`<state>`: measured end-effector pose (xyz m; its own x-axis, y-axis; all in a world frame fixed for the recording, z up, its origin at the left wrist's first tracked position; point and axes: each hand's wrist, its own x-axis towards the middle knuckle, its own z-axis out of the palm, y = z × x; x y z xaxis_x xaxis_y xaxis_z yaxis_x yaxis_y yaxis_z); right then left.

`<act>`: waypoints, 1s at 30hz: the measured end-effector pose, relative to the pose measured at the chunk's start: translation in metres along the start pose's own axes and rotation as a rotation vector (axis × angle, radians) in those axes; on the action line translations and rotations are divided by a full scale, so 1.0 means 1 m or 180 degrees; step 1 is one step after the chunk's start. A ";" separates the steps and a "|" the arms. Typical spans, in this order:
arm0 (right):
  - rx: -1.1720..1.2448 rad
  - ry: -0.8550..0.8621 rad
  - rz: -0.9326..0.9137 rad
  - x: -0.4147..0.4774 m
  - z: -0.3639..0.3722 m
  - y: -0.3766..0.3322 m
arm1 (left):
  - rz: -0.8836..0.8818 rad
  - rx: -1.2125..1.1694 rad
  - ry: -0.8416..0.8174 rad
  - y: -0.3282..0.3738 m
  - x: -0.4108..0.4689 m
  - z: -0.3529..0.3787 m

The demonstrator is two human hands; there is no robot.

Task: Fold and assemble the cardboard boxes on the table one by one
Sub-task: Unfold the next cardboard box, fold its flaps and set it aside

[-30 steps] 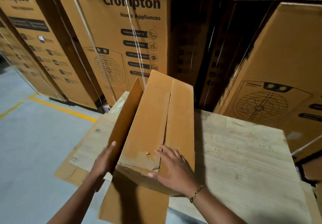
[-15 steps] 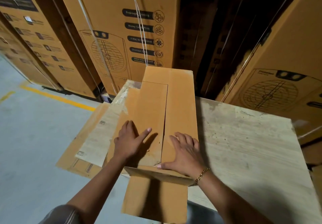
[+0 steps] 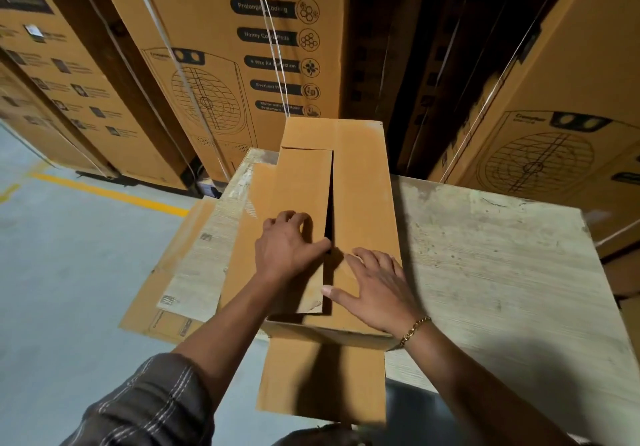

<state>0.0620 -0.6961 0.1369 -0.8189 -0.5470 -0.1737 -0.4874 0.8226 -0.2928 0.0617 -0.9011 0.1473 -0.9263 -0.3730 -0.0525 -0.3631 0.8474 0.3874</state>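
Note:
A plain brown cardboard box [image 3: 360, 182] lies lengthwise on the wooden table [image 3: 491, 272], its two long top flaps folded down with a narrow dark gap between them. My left hand [image 3: 291, 248] presses flat on the left flap, fingers slightly curled, thumb reaching toward the gap. My right hand [image 3: 377, 286], with a gold bracelet at the wrist, lies spread on the right flap near the box's near end. An end flap [image 3: 322, 379] hangs down over the table's front edge.
Flat cardboard sheets [image 3: 180, 272] lie under the box at the table's left edge. Tall printed appliance cartons [image 3: 242, 64] stand stacked right behind the table and at the right [image 3: 554, 133]. Grey floor with a yellow line [image 3: 104, 189] lies to the left.
The left flap, upright a second ago, has been folded down flat. My left hand moved from the box's side onto that flap. My right hand stayed on the right flap.

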 end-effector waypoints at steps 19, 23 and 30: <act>0.0085 0.1720 0.0327 0.015 0.023 -0.018 | -0.0418 -0.1230 0.0047 -0.023 0.008 -0.040; 0.0146 0.2096 0.0258 0.004 0.018 -0.016 | -0.0496 -0.1287 -0.0002 -0.022 0.011 -0.042; 0.0386 0.2417 0.0054 -0.030 -0.004 -0.007 | -0.0541 -0.1619 -0.0108 -0.015 0.008 -0.044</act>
<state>0.0889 -0.6842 0.1477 -0.8308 -0.2417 0.5014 -0.4721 0.7832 -0.4046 0.0638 -0.9332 0.1819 -0.8644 -0.4694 -0.1799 -0.4219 0.4829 0.7674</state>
